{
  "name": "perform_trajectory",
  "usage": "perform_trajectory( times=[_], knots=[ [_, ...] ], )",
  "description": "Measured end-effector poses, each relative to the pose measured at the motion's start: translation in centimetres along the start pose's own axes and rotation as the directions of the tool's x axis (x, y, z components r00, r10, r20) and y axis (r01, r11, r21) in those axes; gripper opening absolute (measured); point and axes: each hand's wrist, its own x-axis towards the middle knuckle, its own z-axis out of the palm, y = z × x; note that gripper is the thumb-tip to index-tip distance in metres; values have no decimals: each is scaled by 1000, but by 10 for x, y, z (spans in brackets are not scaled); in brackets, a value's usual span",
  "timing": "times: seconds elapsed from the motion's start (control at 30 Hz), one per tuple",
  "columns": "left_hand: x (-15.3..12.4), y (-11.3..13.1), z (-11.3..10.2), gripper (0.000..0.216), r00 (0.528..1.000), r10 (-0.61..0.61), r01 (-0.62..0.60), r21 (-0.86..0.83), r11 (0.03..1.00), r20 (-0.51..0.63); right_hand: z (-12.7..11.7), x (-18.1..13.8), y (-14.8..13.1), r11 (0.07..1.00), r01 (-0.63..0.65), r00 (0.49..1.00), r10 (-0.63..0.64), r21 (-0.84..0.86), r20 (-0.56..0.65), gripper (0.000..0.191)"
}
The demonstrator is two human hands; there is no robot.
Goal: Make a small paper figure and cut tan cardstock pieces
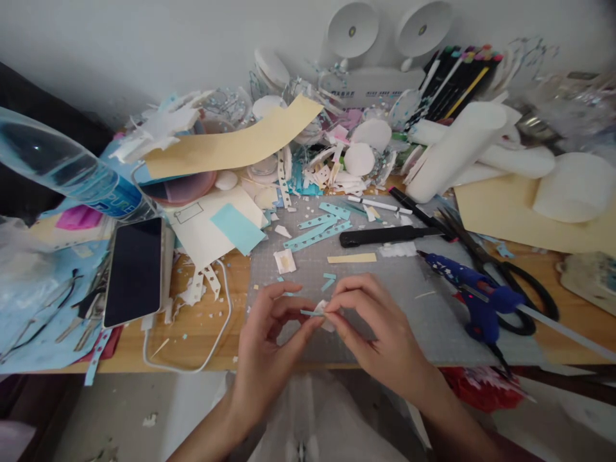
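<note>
Over the front of the grey cutting mat, my two hands meet fingertip to fingertip. My left hand pinches a small light-blue paper strip between thumb and fingers. A small white paper piece is pinched in my right hand, against the strip; their join is partly hidden by fingers. Just beyond the hands lie a cream paper strip and small blue scraps. Punched blue strips rest farther back on the mat.
Right of my hands are a blue glue gun, black scissors and a black craft knife. On the left stand a phone, its white cable and a water bottle. Paper scraps and white foam pieces crowd the back.
</note>
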Motion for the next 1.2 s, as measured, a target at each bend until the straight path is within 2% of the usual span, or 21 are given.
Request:
perform_trajectory(
  times=[0.17, 0.37, 0.57, 0.93, 1.1, 1.2],
  knots=[
    [1, -2, 1, 38, 1000, -4, 4, 8, 1000, 3, 2, -2, 1, 999, -42, 997, 40, 26, 70, 11],
    [1, -3, 2, 37, 1000, -2, 3, 47, 999, -23, -2, -2, 3, 996, -68, 996, 65, 53, 68, 13],
    [0, 4, 3, 35, 999, 43, -41, 67, 997, -21, -6, 0, 0, 999, -40, 990, 43, -21, 132, 10],
    [-2, 6, 2, 38, 992, 125, -126, 189, 974, 20, -10, 1, -6, 998, -42, 989, 48, -47, 141, 12],
    [-3, 1, 0, 41, 992, 107, -119, 225, 967, 68, -7, 0, -6, 997, -34, 984, 45, -63, 172, 14],
    [-1, -2, 1, 40, 993, 99, -111, 220, 969, 65, -7, 0, -4, 997, -58, 987, 64, -44, 147, 15]
  ],
)
